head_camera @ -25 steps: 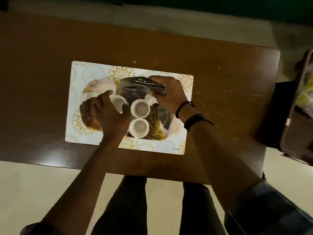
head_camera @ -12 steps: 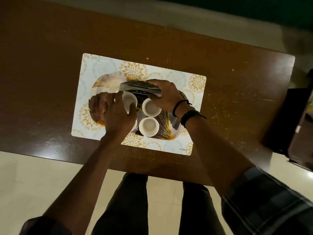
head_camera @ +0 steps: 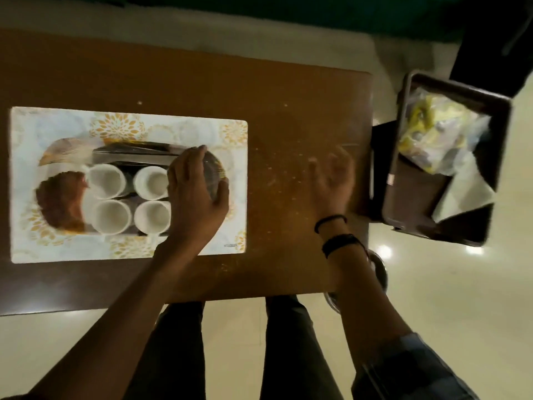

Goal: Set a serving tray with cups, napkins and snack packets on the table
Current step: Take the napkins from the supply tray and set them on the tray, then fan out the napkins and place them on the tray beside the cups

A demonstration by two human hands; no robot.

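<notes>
An oval patterned serving tray (head_camera: 59,203) lies on a floral placemat (head_camera: 178,131). Several white cups (head_camera: 105,180) stand on it in a tight block. A dark shiny snack packet (head_camera: 135,153) lies along the tray's far side, behind the cups. My left hand (head_camera: 196,189) is cupped over the tray's right end, fingers on the packet's end and thumb on the rim. My right hand (head_camera: 331,177) is blurred above the bare table (head_camera: 288,111), right of the placemat. It holds nothing and its fingers are spread.
Past the table's right edge sits a dark rectangular tray (head_camera: 403,174). It holds a clear bag of yellow snack packets (head_camera: 432,131) and white napkins (head_camera: 464,194). A metal stool edge (head_camera: 380,269) shows by my right wrist. My legs are below the near table edge.
My right hand let go of the dark packet, which now lies on the tray, and swung right over the table. My left hand moved from the cups to the tray's right end. The view turned right.
</notes>
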